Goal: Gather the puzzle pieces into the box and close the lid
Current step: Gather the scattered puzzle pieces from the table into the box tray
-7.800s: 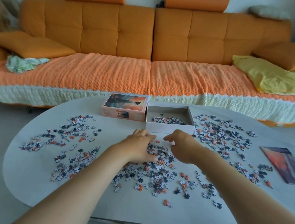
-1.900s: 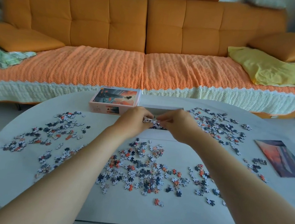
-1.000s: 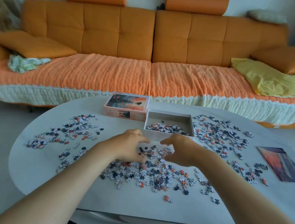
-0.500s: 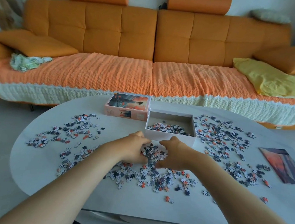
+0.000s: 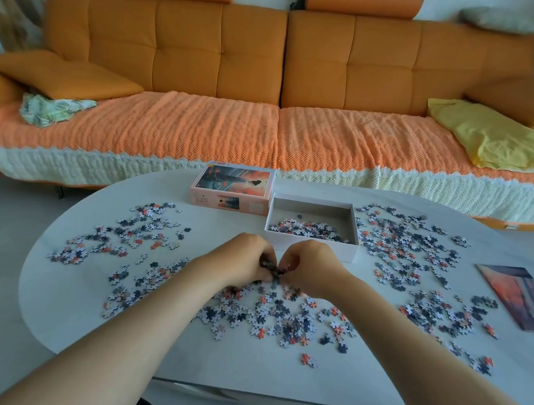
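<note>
A white open box (image 5: pixel 310 250) stands at the table's far middle with a heap of puzzle pieces inside. Its pictured lid (image 5: pixel 231 192) lies just left of it. Loose puzzle pieces (image 5: pixel 279 317) are scattered over the white table (image 5: pixel 240 362) in left, middle and right patches. My left hand (image 5: pixel 245 260) and my right hand (image 5: pixel 310 267) are cupped together just in front of the box. Between them they grip a bunch of pieces (image 5: pixel 272 269) at the table surface.
A picture sheet (image 5: pixel 521 296) lies at the table's right edge. Behind the table runs an orange sofa (image 5: pixel 282 81) with a yellow cloth (image 5: pixel 498 142) on its right seat. The table's near edge is rounded.
Both hands have closed in on each other and curled round a bunch of pieces from the middle patch. Earlier they dropped a handful into the box and came back.
</note>
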`<state>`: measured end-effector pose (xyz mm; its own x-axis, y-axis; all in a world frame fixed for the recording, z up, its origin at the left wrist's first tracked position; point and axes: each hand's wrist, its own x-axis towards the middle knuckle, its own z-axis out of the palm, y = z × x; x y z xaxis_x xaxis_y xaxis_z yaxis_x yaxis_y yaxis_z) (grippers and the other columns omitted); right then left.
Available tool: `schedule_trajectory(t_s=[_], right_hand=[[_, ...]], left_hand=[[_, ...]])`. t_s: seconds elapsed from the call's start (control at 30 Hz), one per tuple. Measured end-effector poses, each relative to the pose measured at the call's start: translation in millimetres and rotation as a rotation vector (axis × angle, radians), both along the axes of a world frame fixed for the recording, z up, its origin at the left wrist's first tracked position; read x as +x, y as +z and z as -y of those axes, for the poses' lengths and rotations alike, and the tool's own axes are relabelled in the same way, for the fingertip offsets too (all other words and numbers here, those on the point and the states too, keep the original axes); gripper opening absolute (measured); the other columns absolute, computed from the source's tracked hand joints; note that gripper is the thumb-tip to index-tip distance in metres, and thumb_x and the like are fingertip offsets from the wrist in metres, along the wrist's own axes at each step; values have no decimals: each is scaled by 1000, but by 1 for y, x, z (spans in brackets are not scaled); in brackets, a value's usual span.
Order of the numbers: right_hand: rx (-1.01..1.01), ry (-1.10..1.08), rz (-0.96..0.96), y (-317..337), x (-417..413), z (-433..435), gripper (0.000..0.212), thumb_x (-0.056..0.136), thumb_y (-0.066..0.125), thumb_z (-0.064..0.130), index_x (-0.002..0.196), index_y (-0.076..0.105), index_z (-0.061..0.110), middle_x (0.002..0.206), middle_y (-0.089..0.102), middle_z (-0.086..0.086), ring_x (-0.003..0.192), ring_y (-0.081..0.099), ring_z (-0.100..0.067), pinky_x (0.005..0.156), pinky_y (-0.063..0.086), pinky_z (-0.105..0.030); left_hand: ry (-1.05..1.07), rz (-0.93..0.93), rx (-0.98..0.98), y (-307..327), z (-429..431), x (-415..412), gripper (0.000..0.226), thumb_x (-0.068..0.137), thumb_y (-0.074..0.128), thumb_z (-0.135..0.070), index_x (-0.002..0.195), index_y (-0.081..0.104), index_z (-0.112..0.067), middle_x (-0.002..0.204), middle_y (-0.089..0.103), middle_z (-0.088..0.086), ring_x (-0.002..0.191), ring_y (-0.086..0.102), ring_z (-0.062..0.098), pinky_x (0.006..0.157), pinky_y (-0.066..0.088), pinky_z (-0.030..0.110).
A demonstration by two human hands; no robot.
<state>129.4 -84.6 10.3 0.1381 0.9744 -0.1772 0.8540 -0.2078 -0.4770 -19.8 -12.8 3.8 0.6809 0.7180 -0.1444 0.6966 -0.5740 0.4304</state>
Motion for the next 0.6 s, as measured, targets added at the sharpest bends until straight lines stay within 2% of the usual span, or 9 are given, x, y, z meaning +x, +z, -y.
schedule_trajectory(t_s=[0.07,0.17,0.33,0.43,0.5,0.6], right_hand=[[-16,-12,-41,0,3,-1,10,79,76,16,86,72,22,89,72,4,78,71,-18,71,58,-25],[-12,-9,-94,6,12,-2,10,77,79,16,80,72,23,81,73,5,68,72,-14,63,56,-20],[97,-72,-196,35,34,-10,7,79,78,14,78,72,17,74,71,2,58,71,-12,65,61,-30],[220,-158,-233,43,46,-16,6,80,77,13,80,72,15,73,70,-1,57,70,-18,57,58,-26],[345,-199,-175,41,51,-22,5,81,76,14,81,72,16,73,69,-2,62,69,-21,52,54,-23],[375,-205,-75,29,59,-29,7,86,71,18,92,75,18,80,69,-2,72,64,-19,60,52,-27]], left_hand=[[1,18,-15,1,-2,1,25,81,77,-25,106,71,-24,104,65,-4,89,58,12,76,44,23],[1,68,-44,8,-4,4,25,81,78,-23,105,72,-23,95,63,-8,83,58,9,73,43,21],[40,274,-39,26,-14,19,20,85,75,-20,104,72,-21,92,66,-8,75,58,3,62,42,20],[70,382,21,32,-24,36,16,85,74,-20,101,73,-23,94,67,-8,85,62,9,72,49,26],[93,418,65,31,-29,48,15,86,73,-22,101,73,-24,95,69,-7,86,63,12,76,54,32],[85,394,134,22,-35,60,26,89,68,-20,115,69,-19,107,68,0,93,62,16,81,50,31]])
